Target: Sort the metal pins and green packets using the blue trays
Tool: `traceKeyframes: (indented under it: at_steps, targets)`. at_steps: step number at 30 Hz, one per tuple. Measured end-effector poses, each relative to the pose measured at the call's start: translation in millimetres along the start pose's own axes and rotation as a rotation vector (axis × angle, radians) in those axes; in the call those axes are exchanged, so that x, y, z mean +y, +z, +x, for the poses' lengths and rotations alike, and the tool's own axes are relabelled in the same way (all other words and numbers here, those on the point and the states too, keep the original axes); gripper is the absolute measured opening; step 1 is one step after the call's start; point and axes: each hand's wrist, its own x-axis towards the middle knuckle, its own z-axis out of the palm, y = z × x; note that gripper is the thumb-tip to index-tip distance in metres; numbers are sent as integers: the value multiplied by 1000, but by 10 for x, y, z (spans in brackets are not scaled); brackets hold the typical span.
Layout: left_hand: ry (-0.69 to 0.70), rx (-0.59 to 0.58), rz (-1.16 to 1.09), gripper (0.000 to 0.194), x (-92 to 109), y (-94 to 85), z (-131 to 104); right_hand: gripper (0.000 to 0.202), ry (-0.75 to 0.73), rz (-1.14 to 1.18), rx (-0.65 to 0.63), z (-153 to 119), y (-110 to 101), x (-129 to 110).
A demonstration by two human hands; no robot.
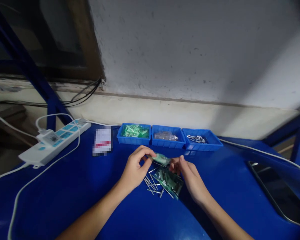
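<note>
- A pale grey wall [190,53], flecked with small dark marks, with a cream band [130,109] along its lower part.
- At upper left, a dark window [45,36] in a brown frame [91,40]; black cables [86,95] run from its lower corner.
- A glossy blue table [65,213] below the wall, with slanting blue struts at left [31,68] and right [281,131].
- Dim light; a broad shadow [247,80] slants across the wall's right side.

Counted one left hand [134,165], one right hand [193,180], one table [130,216], three trays [133,140], two packets [168,184] outside them, one power strip [36,152], one charger [48,137], one phone [277,193], one card [102,138], and loose pins [154,191] at roughly a dozen, overlapping too much for the exact number to be read.
</note>
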Motion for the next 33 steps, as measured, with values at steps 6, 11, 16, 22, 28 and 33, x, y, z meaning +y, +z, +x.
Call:
traceKeyframes:
  at_steps: [6,11,16,22,28,33]
  targets:
    - [117,-106,-56,20,120,62,-80,29,37,312,-202,-93,63,-136]
    - [-181,-10,-227,18,127,129,-76,26,-67,171,37,-98,81,-128]
    - [-553,-154,-561,45,138,152,-67,4,-513,-264,205,-119,17,-50]
    - [-331,-137,-430,23,150,105,-84,18,-600,-456,30,-130,18,-65]
    - [270,-69,166,25,166,59,-133,34,-137,-10,-85,-98,48,-117]
    - [407,-163,292,34,207,93,-184,36,35,183,15,-66,78,-90]
